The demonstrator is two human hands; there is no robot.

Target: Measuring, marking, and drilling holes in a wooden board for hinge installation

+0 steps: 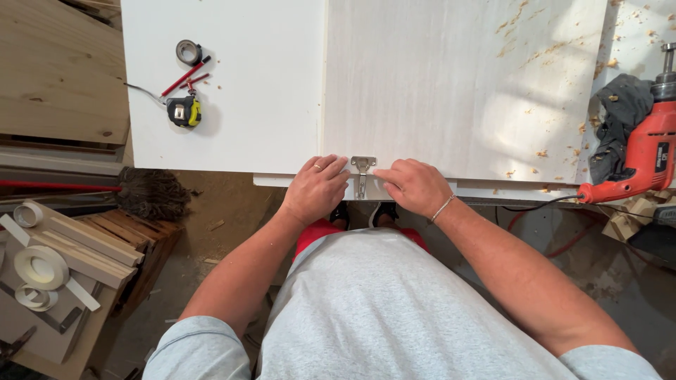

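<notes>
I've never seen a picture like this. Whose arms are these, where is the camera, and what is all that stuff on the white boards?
The camera sits on a person's head and looks down, so you see their own arms and grey shirt. Their left hand and right hand rest at the edge of a pale wooden panel, either side of a metal hinge, fingertips touching it. On the white board lie a tape measure, red pencils and a roll of tape. At the right lies a red power drill, with wood shavings scattered nearby.
</notes>
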